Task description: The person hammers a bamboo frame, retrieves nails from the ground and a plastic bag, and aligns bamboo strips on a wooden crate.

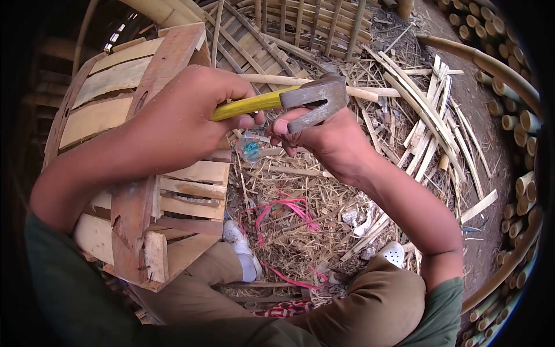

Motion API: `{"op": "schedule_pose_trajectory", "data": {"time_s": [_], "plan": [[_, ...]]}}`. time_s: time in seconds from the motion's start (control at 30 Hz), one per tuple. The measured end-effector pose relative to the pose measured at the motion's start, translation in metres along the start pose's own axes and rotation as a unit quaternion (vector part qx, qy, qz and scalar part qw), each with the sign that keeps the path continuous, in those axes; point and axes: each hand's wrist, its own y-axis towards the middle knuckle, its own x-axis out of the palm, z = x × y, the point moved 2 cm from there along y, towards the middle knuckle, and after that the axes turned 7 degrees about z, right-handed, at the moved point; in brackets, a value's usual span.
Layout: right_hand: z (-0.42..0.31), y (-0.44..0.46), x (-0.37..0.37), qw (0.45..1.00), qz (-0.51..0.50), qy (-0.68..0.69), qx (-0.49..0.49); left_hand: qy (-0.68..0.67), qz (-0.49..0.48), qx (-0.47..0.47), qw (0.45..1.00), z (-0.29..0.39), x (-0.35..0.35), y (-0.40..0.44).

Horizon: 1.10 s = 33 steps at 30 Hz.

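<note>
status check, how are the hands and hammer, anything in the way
Left hand gripping hammer by its handle. Right hand curled, contents unclear. Hammer's head partly blocks view of right hand. Slatted wooden crate at left.

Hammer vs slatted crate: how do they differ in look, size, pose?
Look: the hammer has a yellow handle and grey metal head; the slatted crate is pale and reddish-brown wood.
Size: the hammer is slim; the crate is far bulkier.
Pose: the hammer is held up in the left hand; the crate isn't gripped.
Shared: both look rough-worn.
</note>
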Motion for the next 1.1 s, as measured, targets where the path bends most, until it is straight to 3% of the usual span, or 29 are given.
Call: {"op": "schedule_pose_trajectory", "data": {"time_s": [0.1,0.17,0.3,0.6,0.67,0.93,1.0,1.1], "plan": [[0.003,0.001,0.005,1.0,0.007,-0.004,0.012,0.058,0.005,0.03,0.998,-0.001,-0.001,0.0],[0.006,0.0,0.009,1.0,0.009,0.006,0.017,0.092,-0.026,-0.042,0.995,0.001,-0.003,0.0],[0.006,-0.005,0.012,1.0,0.016,0.021,0.001,0.011,-0.012,-0.076,0.997,-0.001,0.001,-0.001],[0.0,-0.006,0.016,0.998,-0.025,-0.055,-0.016,0.033,-0.02,-0.03,0.999,0.002,0.001,-0.002],[0.003,-0.004,0.017,0.999,-0.019,-0.045,-0.013,0.082,-0.019,-0.012,0.996,0.003,0.0,-0.002],[0.001,-0.003,0.014,0.999,0.009,-0.048,-0.009,0.065,-0.031,-0.016,0.997,0.004,0.0,-0.001],[0.002,-0.001,0.014,0.999,-0.024,-0.023,-0.019,0.052,-0.031,-0.019,0.998,0.002,0.003,-0.003],[0.013,0.008,-0.004,0.998,-0.013,-0.068,0.007,0.052,0.018,0.016,0.998,-0.001,0.005,-0.005]]}}
